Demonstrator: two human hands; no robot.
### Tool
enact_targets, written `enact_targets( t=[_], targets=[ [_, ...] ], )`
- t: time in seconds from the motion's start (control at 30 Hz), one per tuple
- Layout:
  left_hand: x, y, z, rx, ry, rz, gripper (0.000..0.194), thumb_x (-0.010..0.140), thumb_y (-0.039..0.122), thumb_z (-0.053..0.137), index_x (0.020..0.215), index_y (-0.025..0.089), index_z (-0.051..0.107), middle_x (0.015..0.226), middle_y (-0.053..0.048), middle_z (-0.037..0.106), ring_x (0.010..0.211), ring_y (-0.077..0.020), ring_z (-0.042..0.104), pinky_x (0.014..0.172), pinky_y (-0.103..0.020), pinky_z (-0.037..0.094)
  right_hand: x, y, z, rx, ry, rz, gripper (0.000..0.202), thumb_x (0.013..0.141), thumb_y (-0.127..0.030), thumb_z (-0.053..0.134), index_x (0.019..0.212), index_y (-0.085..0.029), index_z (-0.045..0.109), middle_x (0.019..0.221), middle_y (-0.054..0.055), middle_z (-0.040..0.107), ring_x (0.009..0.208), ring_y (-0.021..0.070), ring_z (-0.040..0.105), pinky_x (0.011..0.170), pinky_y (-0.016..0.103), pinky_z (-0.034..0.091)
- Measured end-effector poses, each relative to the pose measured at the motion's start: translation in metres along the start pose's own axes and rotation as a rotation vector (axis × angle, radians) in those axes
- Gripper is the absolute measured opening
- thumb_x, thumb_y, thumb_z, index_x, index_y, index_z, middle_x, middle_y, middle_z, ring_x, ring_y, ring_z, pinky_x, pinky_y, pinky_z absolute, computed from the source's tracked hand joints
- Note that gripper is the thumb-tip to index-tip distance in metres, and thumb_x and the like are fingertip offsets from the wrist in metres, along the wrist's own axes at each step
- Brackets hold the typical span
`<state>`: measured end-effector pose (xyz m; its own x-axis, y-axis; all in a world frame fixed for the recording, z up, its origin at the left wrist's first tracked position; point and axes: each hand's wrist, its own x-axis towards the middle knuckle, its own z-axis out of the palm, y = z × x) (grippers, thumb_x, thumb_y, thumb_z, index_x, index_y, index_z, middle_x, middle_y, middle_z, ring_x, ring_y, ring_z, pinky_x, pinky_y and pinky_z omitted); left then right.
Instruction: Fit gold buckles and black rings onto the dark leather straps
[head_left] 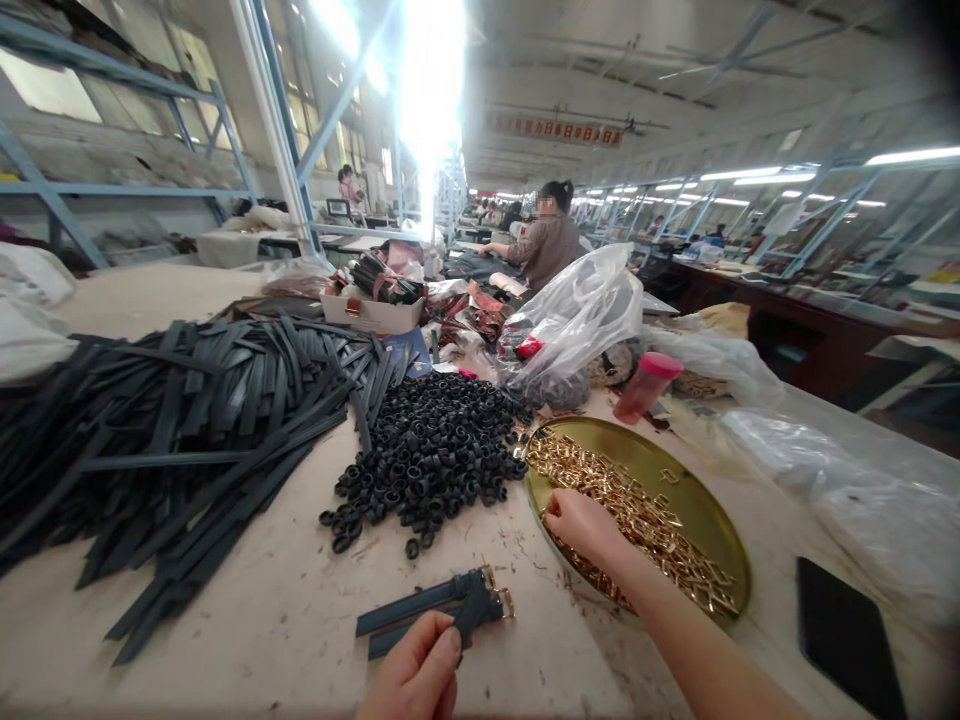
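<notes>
My left hand [421, 668] pinches a short dark leather strap [472, 612] between thumb and fingers. Beneath it on the table lie two more dark straps [405, 607], each with a gold buckle [509, 602] at its right end. Over the left side of a round gold tray [720, 535], my right hand [581, 522] is closed, its fingertips turned down and hidden. Whatever it holds, if anything, does not show. Many small gold buckles [656, 545] lie heaped in that tray.
Black strap loops [442, 450] are piled at the centre, beside a large heap of long dark strips [195, 400]. A pink-lidded jar [649, 385], a clear plastic bag [577, 310] and a black phone-like slab [847, 635] lie around the tray. A co-worker [551, 240] is farther back.
</notes>
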<state>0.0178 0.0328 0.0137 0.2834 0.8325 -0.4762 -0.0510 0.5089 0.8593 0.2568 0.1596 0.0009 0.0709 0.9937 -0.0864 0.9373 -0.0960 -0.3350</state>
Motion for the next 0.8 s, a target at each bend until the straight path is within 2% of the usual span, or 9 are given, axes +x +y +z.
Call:
enact_targets(
  t=[0.1,0.17,0.3,0.4,0.47,0.57,0.7,0.8],
  targets=[
    [-0.007,0.006,0.004,-0.016,-0.015,-0.021,0.029,0.076,0.046,0.044,0.085,0.018,0.044,0.045,0.009,0.047,0.03,-0.0028,0.03,0.034,-0.017,0.015,-0.007,-0.004,-0.006,0.025,0.018,-0.021,0.009,0.067,-0.013,0.052,0.062,-0.018,0.058,0.069,0.007,0.064,0.066,0.0203,0.058,0.056,0.027,0.032],
    [-0.012,0.009,0.008,-0.078,-0.047,-0.069,0.026,0.074,0.037,0.045,0.09,0.017,0.043,0.053,0.006,0.054,0.033,-0.0043,0.041,0.034,-0.016,0.022,-0.021,-0.011,-0.013,0.076,0.03,-0.057,0.009,0.069,-0.013,0.049,0.069,-0.017,0.057,0.07,0.006,0.063,0.066,0.0192,0.057,0.058,0.027,0.034],
    [-0.025,0.013,0.016,-0.178,-0.081,-0.148,0.031,0.065,0.022,0.046,0.095,0.016,0.043,0.063,0.002,0.06,0.04,-0.0066,0.051,0.039,-0.017,0.035,-0.069,-0.035,-0.019,0.252,-0.036,-0.199,0.01,0.075,-0.017,0.045,0.079,-0.02,0.054,0.072,0.0,0.063,0.066,0.015,0.057,0.061,0.024,0.04],
    [-0.033,0.013,0.02,-0.223,-0.086,-0.129,0.037,0.062,0.019,0.047,0.099,0.015,0.042,0.067,0.001,0.06,0.041,-0.0062,0.051,0.04,-0.017,0.038,-0.108,-0.052,-0.014,0.533,-0.126,-0.262,0.009,0.077,-0.02,0.045,0.079,-0.02,0.054,0.068,-0.001,0.061,0.064,0.0148,0.057,0.059,0.024,0.042],
    [-0.037,0.01,0.02,-0.219,-0.1,-0.123,0.036,0.063,0.02,0.05,0.098,0.016,0.042,0.068,0.002,0.06,0.041,-0.0053,0.05,0.039,-0.016,0.037,-0.129,-0.061,-0.009,0.679,-0.175,-0.271,0.009,0.077,-0.021,0.046,0.079,-0.019,0.054,0.068,0.0,0.061,0.063,0.0152,0.056,0.057,0.025,0.043],
    [-0.041,0.005,0.019,-0.206,-0.104,-0.087,0.031,0.067,0.031,0.054,0.092,0.016,0.043,0.066,0.003,0.058,0.037,-0.003,0.045,0.035,-0.014,0.032,-0.151,-0.07,-0.004,0.684,-0.184,-0.306,0.011,0.079,-0.021,0.046,0.082,-0.02,0.057,0.074,0.001,0.062,0.068,0.016,0.058,0.062,0.026,0.044],
    [-0.045,0.001,0.017,-0.135,-0.071,-0.009,0.036,0.07,0.048,0.053,0.083,0.016,0.044,0.054,0.006,0.053,0.031,-0.0015,0.037,0.031,-0.013,0.025,-0.164,-0.076,0.001,0.771,-0.212,-0.331,0.014,0.081,-0.021,0.045,0.088,-0.021,0.057,0.082,0.002,0.063,0.078,0.0169,0.058,0.071,0.028,0.044],
    [-0.044,0.001,0.016,-0.01,-0.008,0.031,0.035,0.068,0.048,0.055,0.08,0.016,0.046,0.043,0.01,0.045,0.028,-0.0017,0.032,0.03,-0.013,0.02,-0.168,-0.081,0.005,0.951,-0.289,-0.244,0.013,0.08,-0.024,0.046,0.09,-0.019,0.054,0.08,0.002,0.061,0.072,0.0157,0.057,0.066,0.027,0.046]
  ],
)
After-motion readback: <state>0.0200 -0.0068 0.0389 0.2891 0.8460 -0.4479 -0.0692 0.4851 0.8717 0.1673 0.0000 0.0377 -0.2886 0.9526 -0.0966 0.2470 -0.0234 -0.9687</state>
